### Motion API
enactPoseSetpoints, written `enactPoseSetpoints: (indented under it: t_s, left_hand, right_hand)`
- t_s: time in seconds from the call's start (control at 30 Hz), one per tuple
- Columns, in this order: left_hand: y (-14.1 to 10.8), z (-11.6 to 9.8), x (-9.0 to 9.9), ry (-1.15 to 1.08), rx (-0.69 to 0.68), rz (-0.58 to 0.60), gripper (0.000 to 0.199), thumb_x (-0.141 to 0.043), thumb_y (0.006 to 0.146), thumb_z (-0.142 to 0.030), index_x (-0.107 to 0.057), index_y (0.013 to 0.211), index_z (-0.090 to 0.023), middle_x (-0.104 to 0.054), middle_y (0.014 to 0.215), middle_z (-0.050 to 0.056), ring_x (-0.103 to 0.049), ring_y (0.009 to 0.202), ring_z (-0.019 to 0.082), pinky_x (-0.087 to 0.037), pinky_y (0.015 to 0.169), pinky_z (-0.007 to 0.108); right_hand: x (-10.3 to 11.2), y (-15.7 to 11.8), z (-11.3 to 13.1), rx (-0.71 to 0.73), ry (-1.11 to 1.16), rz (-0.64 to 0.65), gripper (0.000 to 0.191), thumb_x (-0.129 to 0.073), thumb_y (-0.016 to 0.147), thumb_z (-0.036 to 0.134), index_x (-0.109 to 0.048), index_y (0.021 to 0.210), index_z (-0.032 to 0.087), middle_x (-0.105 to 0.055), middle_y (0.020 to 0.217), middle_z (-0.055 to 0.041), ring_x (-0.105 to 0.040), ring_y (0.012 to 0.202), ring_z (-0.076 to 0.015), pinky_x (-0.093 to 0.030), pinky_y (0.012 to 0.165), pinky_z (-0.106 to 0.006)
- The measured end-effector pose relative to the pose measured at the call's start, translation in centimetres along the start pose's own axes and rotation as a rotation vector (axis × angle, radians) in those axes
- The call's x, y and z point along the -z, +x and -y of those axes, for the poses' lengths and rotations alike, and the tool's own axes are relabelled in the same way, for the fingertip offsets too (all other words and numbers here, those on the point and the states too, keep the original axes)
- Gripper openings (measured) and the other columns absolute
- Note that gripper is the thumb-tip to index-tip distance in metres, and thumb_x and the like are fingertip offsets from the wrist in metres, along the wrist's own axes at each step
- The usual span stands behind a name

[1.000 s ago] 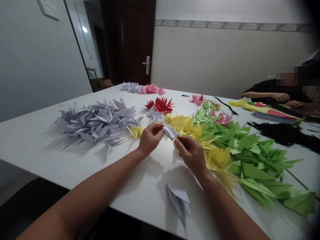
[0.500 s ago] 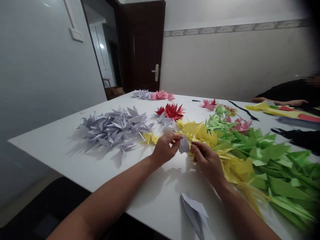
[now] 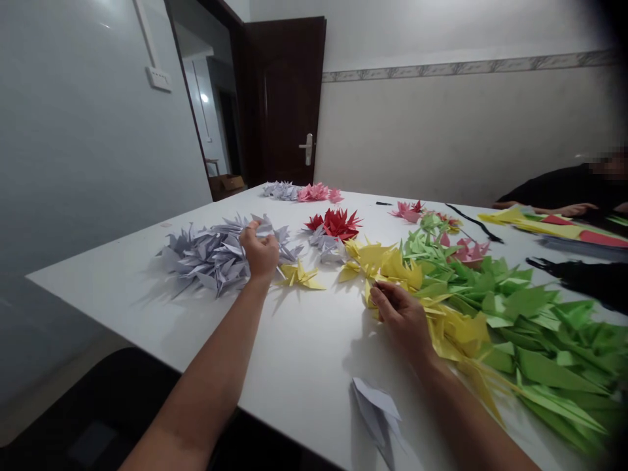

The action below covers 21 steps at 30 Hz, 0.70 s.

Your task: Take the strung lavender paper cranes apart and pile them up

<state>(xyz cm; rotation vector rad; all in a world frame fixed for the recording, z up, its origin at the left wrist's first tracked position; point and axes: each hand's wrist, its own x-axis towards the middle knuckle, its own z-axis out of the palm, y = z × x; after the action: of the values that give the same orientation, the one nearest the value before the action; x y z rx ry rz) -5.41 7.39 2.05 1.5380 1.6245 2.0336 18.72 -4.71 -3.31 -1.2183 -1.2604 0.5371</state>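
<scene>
My left hand (image 3: 260, 254) is over the right side of a pile of folded pale-lilac paper pieces (image 3: 209, 258). Its thumb and fingers are curled around one pointed lilac piece (image 3: 265, 226). Above the table's near middle, my right hand (image 3: 401, 315) is closed in a pinch beside a heap of yellow folded paper (image 3: 400, 268); what lies between its fingertips is too small to name. A yellow paper star shape (image 3: 299, 276) rests between the two hands. Closer to me lies a single lilac folded piece (image 3: 375, 412).
Green folded paper (image 3: 534, 320) spreads across the right of the white table (image 3: 294, 353). Red pieces (image 3: 338, 224) and pink pieces (image 3: 314, 191) stand farther back. A person in dark clothes (image 3: 564, 186) sits at the far right near coloured sheets (image 3: 554, 226). Black cord (image 3: 475, 224) lies nearby.
My left hand has moved left and away from my right hand, to the lilac pile. The lilac piece between both hands is gone from there. My right hand has stayed by the yellow heap.
</scene>
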Motion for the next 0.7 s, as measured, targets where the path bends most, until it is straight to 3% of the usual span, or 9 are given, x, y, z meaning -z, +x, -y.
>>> enactPoseSetpoints:
  t_s: [0.07, 0.17, 0.3, 0.4, 0.5, 0.57, 0.63, 0.7]
  left_hand:
    - [-0.6, -0.2, 0.1, 0.140, -0.028, 0.126, 0.034, -0.055, 0.068, -0.013, -0.059, 0.102, -0.015, -0.056, 0.107, 0.012, -0.057, 0.095, 0.021, -0.048, 0.084, 0.032]
    - [-2.1, -1.2, 0.2, 0.327, -0.056, 0.421, 0.028, -0.060, 0.066, -0.017, -0.065, 0.094, -0.015, -0.059, 0.091, 0.011, -0.058, 0.087, 0.025, -0.045, 0.087, 0.041]
    - [-3.8, -1.9, -0.3, 0.346, -0.101, 0.676, 0.026, -0.059, 0.066, -0.014, -0.067, 0.091, -0.016, -0.062, 0.083, 0.008, -0.059, 0.075, 0.020, -0.048, 0.079, 0.035]
    - [-4.3, -1.8, -1.0, 0.216, -0.131, 0.734, 0.025, -0.057, 0.067, -0.013, -0.067, 0.090, -0.017, -0.064, 0.089, 0.006, -0.060, 0.072, 0.015, -0.049, 0.074, 0.028]
    - [-4.3, -2.1, -1.1, 0.031, -0.141, 0.636, 0.022, -0.057, 0.071, -0.016, -0.066, 0.091, -0.016, -0.064, 0.092, 0.007, -0.059, 0.071, 0.013, -0.048, 0.071, 0.027]
    - [-4.4, -2.8, -0.8, -0.111, -0.125, 0.658, 0.020, -0.059, 0.072, -0.022, -0.066, 0.089, -0.015, -0.064, 0.082, 0.005, -0.057, 0.066, 0.012, -0.047, 0.064, 0.025]
    - [-4.9, -4.0, -0.1, -0.268, -0.106, 0.893, 0.019, -0.061, 0.073, -0.028, -0.065, 0.087, -0.015, -0.061, 0.072, 0.003, -0.054, 0.061, 0.010, -0.044, 0.057, 0.022]
    - [-6.1, -5.6, 0.7, -0.364, -0.132, 1.277, 0.021, -0.063, 0.073, -0.031, -0.066, 0.086, -0.015, -0.062, 0.072, 0.003, -0.054, 0.060, 0.010, -0.042, 0.054, 0.020]
  right_hand:
    - [0.1, 0.0, 0.0, -0.006, 0.008, -0.026, 0.037, -0.063, 0.072, 0.050, -0.065, 0.086, 0.015, -0.060, 0.064, -0.0018, -0.050, 0.051, -0.0115, -0.040, 0.044, -0.023]
    - [0.3, 0.1, -0.1, -0.025, 0.003, -0.066, 0.040, -0.063, 0.072, 0.051, -0.065, 0.087, 0.014, -0.062, 0.067, -0.0027, -0.051, 0.052, -0.0120, -0.043, 0.047, -0.024]
    - [0.3, 0.3, -0.5, -0.041, -0.008, -0.076, 0.042, -0.063, 0.071, 0.053, -0.064, 0.088, 0.014, -0.064, 0.071, -0.0039, -0.054, 0.055, -0.0130, -0.044, 0.051, -0.026]
    - [0.3, 0.4, -0.6, -0.050, -0.001, -0.063, 0.042, -0.064, 0.070, 0.052, -0.064, 0.089, 0.014, -0.065, 0.073, -0.0043, -0.054, 0.056, -0.0132, -0.044, 0.051, -0.026]
    - [0.3, 0.4, -0.3, -0.053, 0.017, -0.074, 0.042, -0.064, 0.070, 0.052, -0.064, 0.087, 0.014, -0.065, 0.073, -0.0046, -0.054, 0.056, -0.0128, -0.044, 0.050, -0.025]
    - [0.3, 0.4, -0.2, -0.055, 0.023, -0.097, 0.041, -0.064, 0.070, 0.052, -0.063, 0.086, 0.014, -0.064, 0.072, -0.0042, -0.053, 0.055, -0.0124, -0.043, 0.050, -0.025]
    - [0.3, 0.4, 0.0, -0.054, 0.022, -0.122, 0.040, -0.064, 0.071, 0.051, -0.063, 0.086, 0.014, -0.063, 0.071, -0.0038, -0.052, 0.055, -0.0121, -0.043, 0.049, -0.024]
    - [0.4, 0.4, 0.0, -0.041, 0.016, -0.136, 0.039, -0.064, 0.072, 0.050, -0.063, 0.086, 0.014, -0.062, 0.071, -0.0032, -0.052, 0.055, -0.0119, -0.043, 0.050, -0.024]
